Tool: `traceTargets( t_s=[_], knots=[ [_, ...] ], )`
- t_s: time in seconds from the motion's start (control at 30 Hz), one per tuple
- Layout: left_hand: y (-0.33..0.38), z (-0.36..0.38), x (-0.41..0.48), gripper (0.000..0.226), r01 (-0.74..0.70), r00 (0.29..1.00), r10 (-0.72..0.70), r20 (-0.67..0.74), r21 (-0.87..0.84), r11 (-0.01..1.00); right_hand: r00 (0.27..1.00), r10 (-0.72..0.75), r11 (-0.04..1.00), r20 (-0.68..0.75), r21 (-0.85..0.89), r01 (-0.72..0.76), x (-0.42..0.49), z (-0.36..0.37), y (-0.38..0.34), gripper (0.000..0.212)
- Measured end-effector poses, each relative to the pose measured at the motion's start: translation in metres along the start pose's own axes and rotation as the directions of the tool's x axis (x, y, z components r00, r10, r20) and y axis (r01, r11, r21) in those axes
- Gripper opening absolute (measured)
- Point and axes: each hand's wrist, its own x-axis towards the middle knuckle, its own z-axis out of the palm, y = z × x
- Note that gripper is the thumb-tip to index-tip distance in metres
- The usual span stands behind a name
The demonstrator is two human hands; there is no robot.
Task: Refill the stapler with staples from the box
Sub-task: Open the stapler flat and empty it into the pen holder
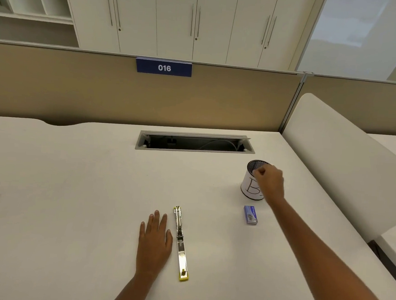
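Note:
A yellow and chrome stapler [181,243] lies unfolded flat on the white desk [72,188], its metal channel facing up. My left hand [154,238] rests palm down on the desk just left of it, fingers apart, holding nothing. A small blue staple box [250,214] lies closed to the right. Beyond it stands a mesh pen cup [251,181] wrapped in white paper marked "B". My right hand [269,181] hovers over the cup's rim with fingertips pinched together; whether anything is between them is too small to tell.
An open cable tray slot [195,143] is sunk in the desk at the back. A tan partition with a blue "016" sign [164,67] rises behind. A white curved divider [344,155] borders the desk's right side.

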Motion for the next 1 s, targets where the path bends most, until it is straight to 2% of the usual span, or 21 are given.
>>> traceTargets(
  t_s=[0.17,0.33,0.53,0.67,0.73,0.87,1.0],
  knots=[
    [0.008,-0.014,-0.002,0.052,-0.015,0.998,0.011,0.058,0.075,0.997,0.99,0.094,0.995,-0.103,-0.004,-0.095,0.031,-0.014,0.001,0.019],
    [0.009,-0.017,-0.004,0.053,0.004,0.995,-0.012,0.098,0.084,0.996,0.988,0.115,0.993,-0.101,0.019,-0.114,0.036,-0.014,0.003,0.023],
    [0.011,-0.019,-0.004,0.049,0.016,0.997,-0.023,0.079,0.088,0.996,0.992,0.054,0.995,-0.116,0.087,-0.044,0.008,-0.004,0.006,0.022],
    [0.011,-0.019,-0.004,0.044,0.002,0.998,-0.01,0.065,0.124,0.992,0.995,0.085,0.992,-0.055,0.099,-0.079,-0.029,0.015,0.02,0.018],
    [0.01,-0.019,-0.005,0.046,-0.009,0.995,-0.005,0.103,0.136,0.991,0.997,0.075,0.996,0.005,0.049,-0.075,-0.053,0.028,0.03,0.021],
    [0.007,-0.015,-0.005,0.039,-0.016,0.997,0.005,0.074,0.153,0.988,0.989,0.065,0.983,0.13,-0.176,-0.041,-0.092,0.047,0.05,0.044],
    [0.005,-0.013,-0.002,0.051,-0.014,0.988,-0.01,0.156,0.152,0.988,0.987,0.083,0.965,0.138,-0.258,-0.044,-0.099,0.051,0.055,0.044]
  ],
)
